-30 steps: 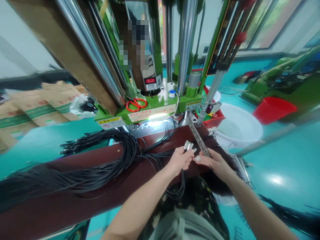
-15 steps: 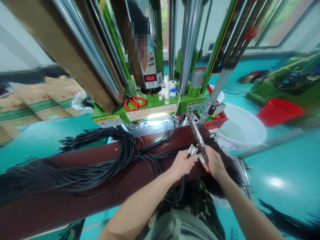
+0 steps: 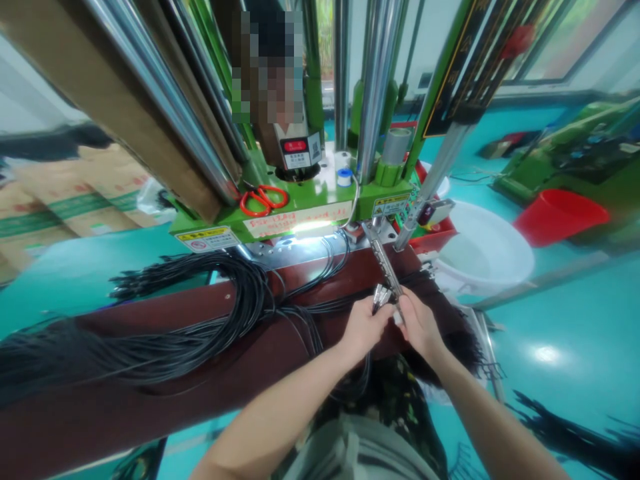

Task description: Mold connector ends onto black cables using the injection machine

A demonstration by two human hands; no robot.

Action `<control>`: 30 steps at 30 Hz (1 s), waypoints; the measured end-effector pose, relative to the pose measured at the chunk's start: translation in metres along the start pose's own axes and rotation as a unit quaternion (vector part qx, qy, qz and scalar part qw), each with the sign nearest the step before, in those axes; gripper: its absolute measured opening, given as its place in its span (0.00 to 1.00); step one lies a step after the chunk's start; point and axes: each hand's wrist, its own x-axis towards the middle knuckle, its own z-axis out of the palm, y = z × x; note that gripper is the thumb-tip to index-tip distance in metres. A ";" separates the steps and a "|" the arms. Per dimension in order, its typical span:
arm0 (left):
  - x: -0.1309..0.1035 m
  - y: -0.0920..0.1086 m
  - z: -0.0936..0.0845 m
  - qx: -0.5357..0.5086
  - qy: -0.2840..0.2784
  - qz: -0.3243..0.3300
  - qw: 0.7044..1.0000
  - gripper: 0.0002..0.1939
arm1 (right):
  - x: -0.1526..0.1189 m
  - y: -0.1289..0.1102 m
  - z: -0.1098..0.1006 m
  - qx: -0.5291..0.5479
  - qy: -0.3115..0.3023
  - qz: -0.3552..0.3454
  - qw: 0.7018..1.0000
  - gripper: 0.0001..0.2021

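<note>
My left hand (image 3: 366, 328) is closed around several silver metal connectors (image 3: 382, 295), which stick up past the fingers. My right hand (image 3: 421, 325) grips the near end of a long, narrow metal bar (image 3: 384, 259) with a row of small notches or fittings along it. The bar slants away toward the green machine (image 3: 325, 208), its far end close to the machine's lower plate. Both hands are side by side over the brown tabletop (image 3: 165, 407), fingertips nearly meeting. Black cables (image 3: 250, 300) lie looped to the left, and some run toward my hands.
Red-handled scissors (image 3: 264, 200) and a blue-and-white tape roll (image 3: 345, 177) lie on the machine's green ledge. Upright steel columns (image 3: 377, 80) rise behind it. At right stand a white tub (image 3: 487, 247) and a red bucket (image 3: 560, 217). More black cables (image 3: 575, 430) hang at lower right.
My right hand has moved slightly up and left with the bar, closer to the connectors in my left hand. The camera view has shifted a little.
</note>
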 end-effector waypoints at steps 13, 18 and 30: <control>0.002 0.009 -0.007 0.038 0.026 0.112 0.993 0.13 | 0.003 0.006 -0.002 0.152 -0.003 0.025 0.988 0.23; 0.002 0.011 -0.013 -0.025 0.020 0.062 0.998 0.13 | 0.006 0.010 -0.003 0.218 -0.006 0.016 0.976 0.25; 0.003 0.006 -0.013 0.021 -0.036 0.057 0.998 0.17 | 0.009 0.012 -0.007 0.215 -0.055 0.042 0.974 0.30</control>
